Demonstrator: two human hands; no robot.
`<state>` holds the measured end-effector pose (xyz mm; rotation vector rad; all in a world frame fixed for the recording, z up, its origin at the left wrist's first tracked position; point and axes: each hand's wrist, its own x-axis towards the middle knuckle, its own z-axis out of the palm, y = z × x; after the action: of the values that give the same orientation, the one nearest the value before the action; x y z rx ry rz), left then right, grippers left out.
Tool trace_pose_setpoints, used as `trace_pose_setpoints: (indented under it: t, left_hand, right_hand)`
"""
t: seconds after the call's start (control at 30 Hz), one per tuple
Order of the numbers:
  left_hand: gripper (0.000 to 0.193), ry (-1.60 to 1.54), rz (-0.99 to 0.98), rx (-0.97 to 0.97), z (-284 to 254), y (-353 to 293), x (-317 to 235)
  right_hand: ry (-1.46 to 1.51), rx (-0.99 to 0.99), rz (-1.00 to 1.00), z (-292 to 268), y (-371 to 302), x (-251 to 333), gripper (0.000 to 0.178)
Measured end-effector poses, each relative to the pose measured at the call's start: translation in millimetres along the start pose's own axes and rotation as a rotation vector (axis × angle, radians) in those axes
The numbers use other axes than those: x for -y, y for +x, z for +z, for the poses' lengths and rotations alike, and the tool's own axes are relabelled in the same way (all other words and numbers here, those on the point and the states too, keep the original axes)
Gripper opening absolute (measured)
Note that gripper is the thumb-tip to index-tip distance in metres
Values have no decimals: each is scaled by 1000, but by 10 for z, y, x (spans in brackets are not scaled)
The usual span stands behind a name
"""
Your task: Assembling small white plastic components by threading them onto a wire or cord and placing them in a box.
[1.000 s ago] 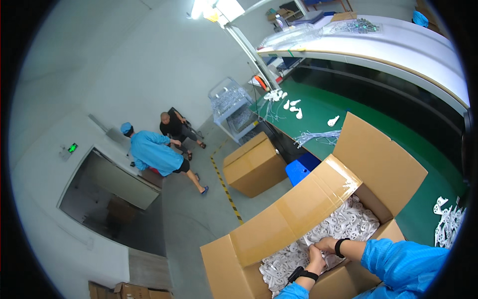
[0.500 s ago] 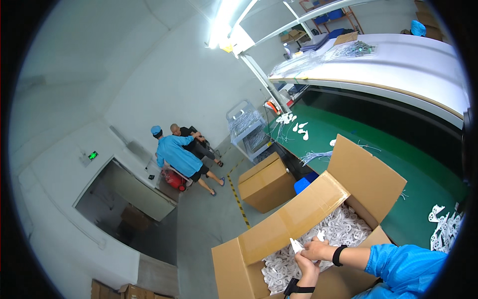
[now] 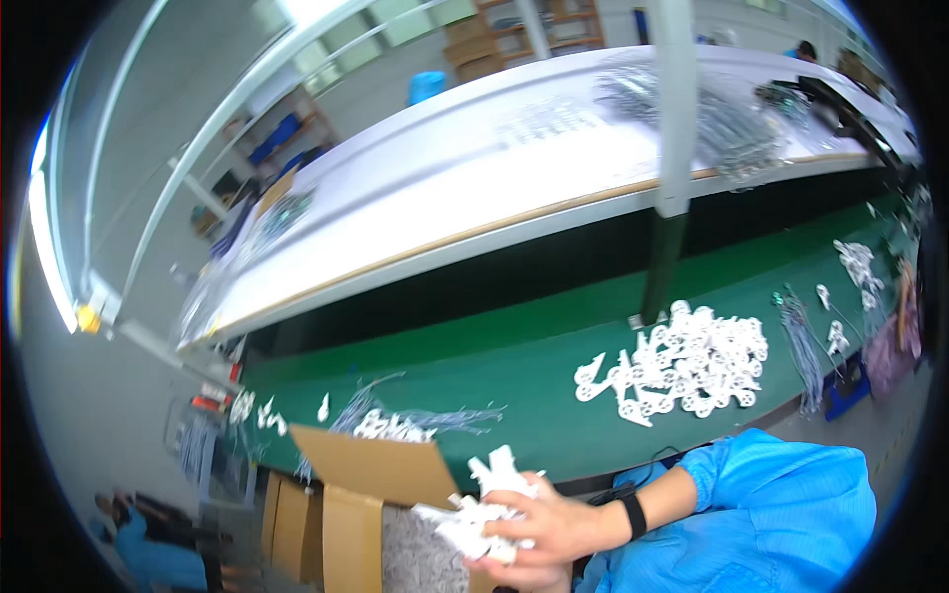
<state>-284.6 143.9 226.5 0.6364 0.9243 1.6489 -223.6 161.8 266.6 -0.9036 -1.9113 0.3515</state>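
Several small white plastic parts (image 3: pixel 465 527) are bunched between my two hands, just above the right side of an open cardboard box (image 3: pixel 381 469). My right hand (image 3: pixel 565 524), with a black band at the wrist, wraps its fingers over them from the right. Beneath it, my left hand (image 3: pixel 529 576) supports the bunch; most of that hand is hidden by the right one and the frame's lower edge. Inside the box lie many more white parts, blurred. Beyond my hands, a heap of white parts with round, spoked ends (image 3: pixel 692 361) rests on the green bench (image 3: pixel 524 435).
Thin grey cables (image 3: pixel 460 420) and more white parts lie behind the box flap. A white shelf (image 3: pixel 445 208) with bagged items runs above the bench, held by a post (image 3: pixel 674 119). Cable bundles (image 3: pixel 799 346) lie at the right. Two people (image 3: pixel 158 544) are at lower left.
My view has swung right, toward the bench. My hands have come up over the box's right side, and the bunch of white parts in them is larger than before.
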Motion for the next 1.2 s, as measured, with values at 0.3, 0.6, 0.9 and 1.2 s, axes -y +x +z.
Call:
trace_pose_setpoints:
  t: [0.3, 0.6, 0.9, 1.2]
  left_hand:
    - [37, 691, -72, 340, 207, 301, 2229]
    - [36, 1144, 30, 675, 138, 668, 2560]
    - [26, 1266, -15, 631, -54, 414, 2428]
    - [11, 730, -642, 475, -612, -313, 2504]
  right_hand:
    - [-97, -149, 582, -426, -1644, -2041, 37]
    - [-330, 34, 667, -623, -2017, -2616, 34]
    - [-518, -30, 736, -1155, -2220, -2170, 44]
    - [91, -289, 1038, -868, -2818, -1235, 32]
